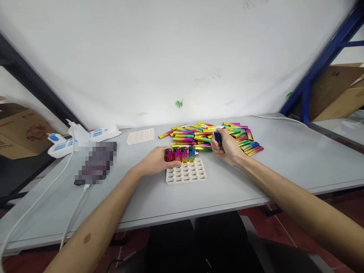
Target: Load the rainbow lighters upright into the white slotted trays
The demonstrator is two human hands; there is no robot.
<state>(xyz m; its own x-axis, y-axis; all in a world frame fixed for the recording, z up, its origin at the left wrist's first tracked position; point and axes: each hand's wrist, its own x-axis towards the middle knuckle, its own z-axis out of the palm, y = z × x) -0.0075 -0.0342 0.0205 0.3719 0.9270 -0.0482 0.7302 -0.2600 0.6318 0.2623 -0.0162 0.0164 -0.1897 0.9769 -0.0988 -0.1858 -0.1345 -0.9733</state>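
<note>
A white tray [186,175] with rows of slots lies near the middle of the table. Several shiny lighters stand upright in a row at its back edge, from a pink one [168,154] at the left to a blue-yellow one [192,154] at the right. My left hand [156,162] is closed around the row's left end, thumb in front. To the right, my right hand [224,148] is closed on a dark blue lighter [217,136], raised over the front of a pile of shiny multicoloured lighter sleeves [184,134].
A second white tray [140,136] lies at the back left. Further left are a white power strip [104,132], a pixelated dark device [98,163] and white cables. Cardboard boxes [25,132] stand beyond both table sides. A wall rises behind the table [241,193].
</note>
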